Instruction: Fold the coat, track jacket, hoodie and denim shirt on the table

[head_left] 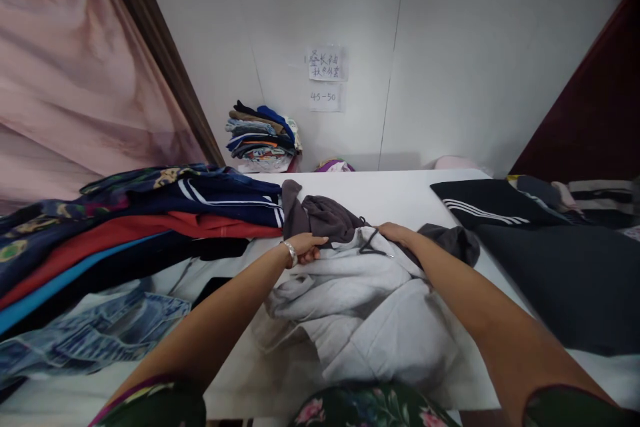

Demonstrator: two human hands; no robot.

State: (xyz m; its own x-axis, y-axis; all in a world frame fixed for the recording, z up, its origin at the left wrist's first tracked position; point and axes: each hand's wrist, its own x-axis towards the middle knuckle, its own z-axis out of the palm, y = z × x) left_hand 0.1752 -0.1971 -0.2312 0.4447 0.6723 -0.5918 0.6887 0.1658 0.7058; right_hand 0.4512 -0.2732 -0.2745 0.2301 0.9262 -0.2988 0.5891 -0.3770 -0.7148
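Note:
A light grey hoodie [360,307] lies crumpled on the white table in front of me, its dark grey hood [333,217] toward the wall. Dark grey cloth also shows at its left and right, and a black drawstring [369,240] hangs near the neck. My left hand [306,247], with a silver bracelet at the wrist, is closed on the cloth at the left of the neck, thumb on top. At the right of the neck, my right hand [396,233] grips the cloth; its fingertips are partly hidden.
Jackets and trousers [210,207] lie piled along the left, with blue jeans [100,333] nearer me. Folded dark garments [560,273] cover the right side. Behind the table's far edge stands a stack of folded clothes [263,137]. Handwritten paper signs [326,65] hang on the wall.

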